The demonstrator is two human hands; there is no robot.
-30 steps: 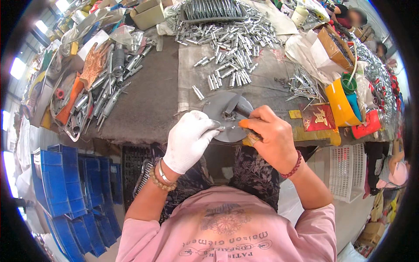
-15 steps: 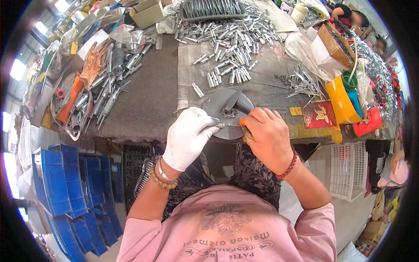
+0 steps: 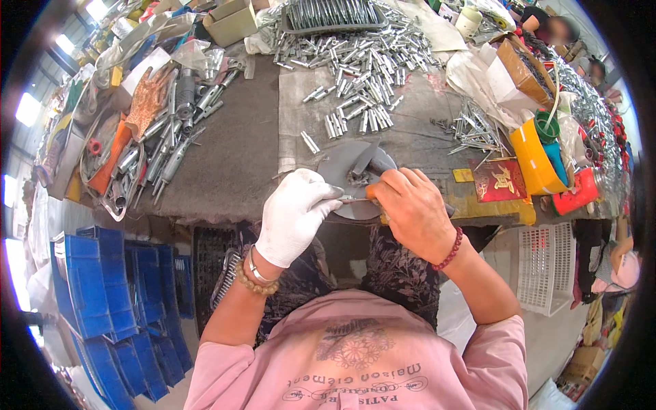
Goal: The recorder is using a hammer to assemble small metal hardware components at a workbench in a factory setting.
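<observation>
My left hand (image 3: 294, 217), in a white glove, pinches a small silvery metal piece (image 3: 346, 199) between thumb and fingertips. Bare except for something orange at a fingertip, my right hand (image 3: 414, 213) is closed on a thin metal rod (image 3: 359, 199) whose tip meets that piece; the rod's other end is hidden in the fingers. Both hands are above the near rim of a round grey metal plate (image 3: 331, 166). On the plate lies a hammer (image 3: 365, 158), its handle running toward and partly behind my right hand.
Loose metal tubes (image 3: 369, 75) spread beyond the plate, below a black tray (image 3: 333, 27). Thin rods (image 3: 478, 128), a red card (image 3: 500, 181) and a yellow container (image 3: 536, 157) stand right. Larger metal tools (image 3: 179, 130) and an orange glove (image 3: 109, 157) lie left. Blue bins (image 3: 92, 287) stand below.
My right hand has shifted slightly left and turned, bringing its fingertips closer to my left hand. Less of the rod shows now. My left hand stays nearly in place.
</observation>
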